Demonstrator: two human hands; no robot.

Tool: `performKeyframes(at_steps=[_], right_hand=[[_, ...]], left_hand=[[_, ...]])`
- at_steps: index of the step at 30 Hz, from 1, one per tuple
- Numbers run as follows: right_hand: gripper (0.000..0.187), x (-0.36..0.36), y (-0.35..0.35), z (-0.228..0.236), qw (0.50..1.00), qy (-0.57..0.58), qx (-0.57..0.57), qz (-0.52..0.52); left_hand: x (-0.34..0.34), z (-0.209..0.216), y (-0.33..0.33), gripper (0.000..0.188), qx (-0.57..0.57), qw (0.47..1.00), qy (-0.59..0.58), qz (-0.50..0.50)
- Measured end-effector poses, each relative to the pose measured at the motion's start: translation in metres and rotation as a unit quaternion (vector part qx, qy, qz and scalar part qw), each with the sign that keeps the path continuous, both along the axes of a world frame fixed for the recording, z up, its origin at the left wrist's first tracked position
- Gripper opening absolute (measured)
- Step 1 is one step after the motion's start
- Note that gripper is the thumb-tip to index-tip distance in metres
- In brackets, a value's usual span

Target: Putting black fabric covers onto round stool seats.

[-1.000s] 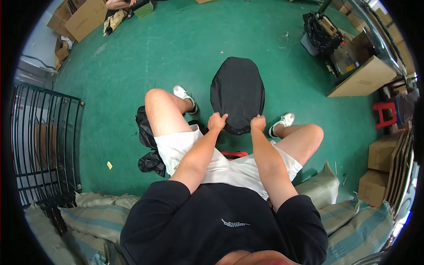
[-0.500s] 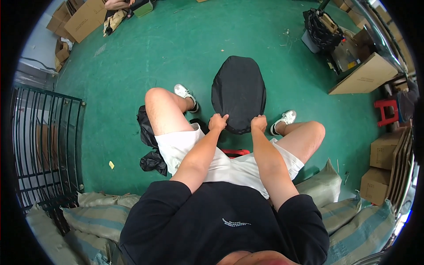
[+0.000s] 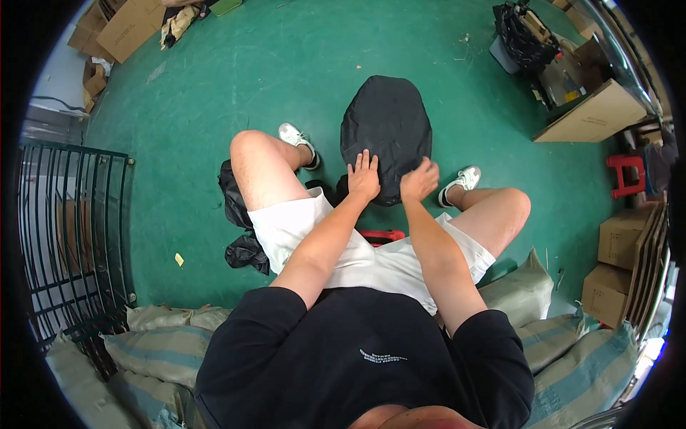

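An oval black bundle (image 3: 386, 118), covered in smooth, slightly creased fabric, stands on the floor between my legs. Across its near left part lies my left hand (image 3: 364, 179), flat with the fingers spread. My right hand (image 3: 419, 180) is at the near right edge, its fingers loosely bent and apart from the thumb, with nothing visible in them. What is inside the fabric is hidden. Close to my left leg, black crumpled plastic or fabric (image 3: 247, 255) rests on the floor.
Beneath me, part of a red seat (image 3: 381, 236) shows. Woven sacks (image 3: 161, 347) lie behind me on both sides. A dark metal rack (image 3: 78, 222) stands left; cardboard boxes (image 3: 607, 297) and a red stool (image 3: 625, 176) are right. A black-bagged bin (image 3: 525, 36) sits far right.
Both hands have released the bundle's near edge. My left hand now lies flat farther up its surface; my right has shifted slightly away from me along the right edge.
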State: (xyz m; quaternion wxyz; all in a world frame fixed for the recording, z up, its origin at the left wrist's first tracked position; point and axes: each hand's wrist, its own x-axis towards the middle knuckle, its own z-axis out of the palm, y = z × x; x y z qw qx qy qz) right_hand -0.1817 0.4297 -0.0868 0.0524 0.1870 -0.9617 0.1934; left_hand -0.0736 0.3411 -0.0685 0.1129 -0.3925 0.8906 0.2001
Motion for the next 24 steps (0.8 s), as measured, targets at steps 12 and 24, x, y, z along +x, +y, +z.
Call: performKeyframes(at_steps=[12, 24], right_hand=[[0.075, 0.013, -0.008, -0.007, 0.91, -0.193, 0.215, 0.298], [0.079, 0.023, -0.026, 0.009, 0.918, -0.248, 0.137, 0.278]], left_hand=[[0.007, -0.007, 0.01, 0.076, 0.05, 0.998, -0.017, 0.018], [0.031, 0.023, 0.005, 0.046, 0.257, 0.914, -0.311, 0.036]])
